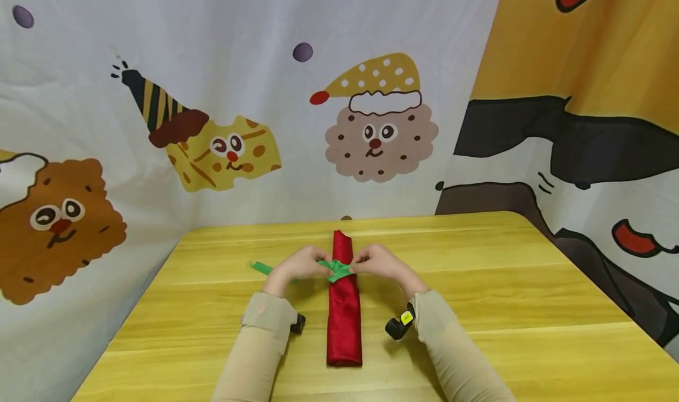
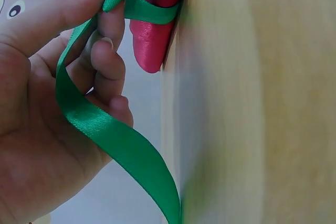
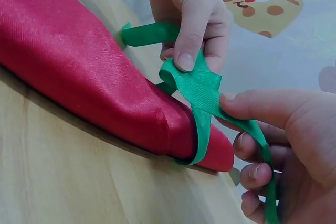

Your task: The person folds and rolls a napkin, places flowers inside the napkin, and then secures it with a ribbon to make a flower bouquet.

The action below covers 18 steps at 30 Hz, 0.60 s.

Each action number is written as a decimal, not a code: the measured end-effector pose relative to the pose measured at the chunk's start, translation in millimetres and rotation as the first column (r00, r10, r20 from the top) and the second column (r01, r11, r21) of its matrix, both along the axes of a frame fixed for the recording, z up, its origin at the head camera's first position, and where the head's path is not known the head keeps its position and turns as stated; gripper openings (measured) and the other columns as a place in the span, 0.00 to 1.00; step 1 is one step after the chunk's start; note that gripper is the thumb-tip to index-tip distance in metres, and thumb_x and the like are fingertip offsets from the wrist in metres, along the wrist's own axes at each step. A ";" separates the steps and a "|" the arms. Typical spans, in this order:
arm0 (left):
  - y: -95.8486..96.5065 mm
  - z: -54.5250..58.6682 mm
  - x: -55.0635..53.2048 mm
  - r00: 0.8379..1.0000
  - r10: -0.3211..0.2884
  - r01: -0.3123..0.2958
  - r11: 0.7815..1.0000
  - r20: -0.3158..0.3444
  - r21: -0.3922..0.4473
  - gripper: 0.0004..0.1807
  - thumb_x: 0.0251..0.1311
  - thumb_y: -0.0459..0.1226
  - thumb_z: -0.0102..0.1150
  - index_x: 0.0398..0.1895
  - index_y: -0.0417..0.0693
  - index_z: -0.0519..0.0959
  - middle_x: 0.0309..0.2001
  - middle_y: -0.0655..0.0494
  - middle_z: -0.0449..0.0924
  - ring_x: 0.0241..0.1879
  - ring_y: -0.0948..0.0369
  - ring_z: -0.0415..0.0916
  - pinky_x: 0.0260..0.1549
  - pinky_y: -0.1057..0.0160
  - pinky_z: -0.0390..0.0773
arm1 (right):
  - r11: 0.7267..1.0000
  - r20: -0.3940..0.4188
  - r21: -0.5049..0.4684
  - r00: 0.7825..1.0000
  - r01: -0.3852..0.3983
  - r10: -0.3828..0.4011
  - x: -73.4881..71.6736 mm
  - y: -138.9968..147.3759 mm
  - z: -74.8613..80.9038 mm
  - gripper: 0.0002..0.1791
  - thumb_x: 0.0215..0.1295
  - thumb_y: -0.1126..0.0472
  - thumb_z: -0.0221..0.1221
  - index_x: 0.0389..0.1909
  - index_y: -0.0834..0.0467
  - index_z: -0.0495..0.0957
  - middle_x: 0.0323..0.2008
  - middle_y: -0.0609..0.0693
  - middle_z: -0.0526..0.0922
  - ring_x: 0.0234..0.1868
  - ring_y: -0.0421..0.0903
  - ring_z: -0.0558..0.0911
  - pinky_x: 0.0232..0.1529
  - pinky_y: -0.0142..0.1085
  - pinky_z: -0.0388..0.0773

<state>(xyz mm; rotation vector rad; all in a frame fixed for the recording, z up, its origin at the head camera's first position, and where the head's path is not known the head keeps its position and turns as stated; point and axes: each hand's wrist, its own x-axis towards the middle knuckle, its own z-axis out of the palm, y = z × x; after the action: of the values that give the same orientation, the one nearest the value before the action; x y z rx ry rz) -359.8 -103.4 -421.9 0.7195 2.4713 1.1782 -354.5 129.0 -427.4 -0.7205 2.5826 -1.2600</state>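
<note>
A long roll of shiny red cloth (image 1: 344, 319) lies on the table, pointing away from me. Green ribbon (image 1: 339, 270) loops round it toward the far end, its two parts crossing on top. My left hand (image 1: 305, 264) pinches one part between thumb and forefinger at the crossing, and a tail of ribbon (image 2: 115, 135) runs down past its palm. From the other side, my right hand (image 1: 380, 262) pinches the other part with thumb and fingers. In the right wrist view that ribbon tail (image 3: 266, 166) hangs along the curled fingers.
The wooden table (image 1: 509, 307) extends to both sides of the roll. Behind it hangs a white curtain (image 1: 297, 107) printed with cartoon biscuits and cheese. A free ribbon end (image 1: 261, 267) lies left of the left hand. Each wrist wears a small black camera (image 1: 398, 328).
</note>
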 end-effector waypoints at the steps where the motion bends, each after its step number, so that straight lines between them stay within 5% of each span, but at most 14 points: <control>1: 0.1 0.0 0.1 1.000 0.000 0.000 1.000 0.002 0.000 0.02 0.56 0.32 0.65 0.31 0.43 0.82 0.26 0.60 0.74 0.26 0.63 0.65 0.29 0.64 0.67 | 1.000 0.002 -0.003 1.000 -0.005 0.005 0.1 0.5 0.4 0.06 0.60 0.61 0.65 0.32 0.61 0.86 0.29 0.46 0.84 0.32 0.40 0.75 0.38 0.36 0.74; 18: 2.8 -3.1 2.0 0.998 -0.035 0.032 0.998 0.051 0.058 0.05 0.57 0.36 0.67 0.33 0.43 0.84 0.30 0.56 0.81 0.31 0.61 0.70 0.35 0.62 0.71 | 1.000 -0.042 -0.025 0.999 -0.018 0.017 6.1 -16.9 -8.0 0.04 0.61 0.62 0.63 0.29 0.58 0.84 0.25 0.43 0.81 0.26 0.38 0.68 0.30 0.32 0.67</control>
<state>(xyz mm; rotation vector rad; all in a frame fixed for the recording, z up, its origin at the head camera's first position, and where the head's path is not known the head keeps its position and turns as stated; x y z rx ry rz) -357.8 -100.6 -425.0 0.7331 2.3825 1.2439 -348.4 112.1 -435.4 -0.7812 2.5918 -1.2887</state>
